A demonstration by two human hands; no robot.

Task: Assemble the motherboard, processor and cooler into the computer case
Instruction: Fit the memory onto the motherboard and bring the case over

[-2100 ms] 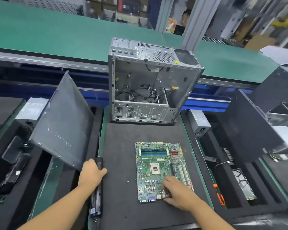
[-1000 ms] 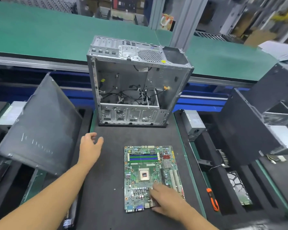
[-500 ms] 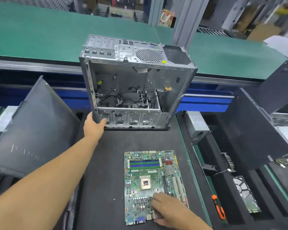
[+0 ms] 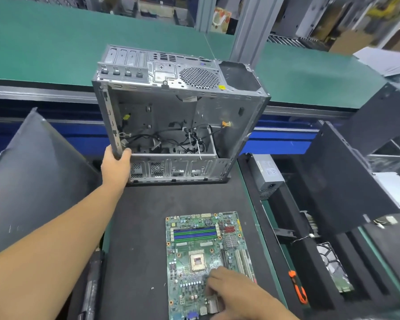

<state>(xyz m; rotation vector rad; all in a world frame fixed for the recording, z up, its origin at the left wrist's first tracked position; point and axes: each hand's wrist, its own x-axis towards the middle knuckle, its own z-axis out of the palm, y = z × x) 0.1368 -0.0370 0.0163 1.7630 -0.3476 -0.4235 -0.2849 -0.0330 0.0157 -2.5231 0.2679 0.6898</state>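
An open grey computer case stands tilted on the black mat, its inside with loose black cables facing me. My left hand grips the case's lower left front edge, thumb hooked over the frame. A green motherboard lies flat on the mat nearer to me, its empty processor socket showing. My right hand rests on the board's near right part, fingers lying on it. No cooler fan on the board.
A dark side panel leans at the left. Another black panel leans at the right over foam trays. A power supply, a fan and an orange-handled tool lie right of the mat. A green conveyor runs behind the case.
My left hand let go of the side panel, reached to the case and took hold of its lower left edge; the case now tilts. My right hand stayed on the motherboard.
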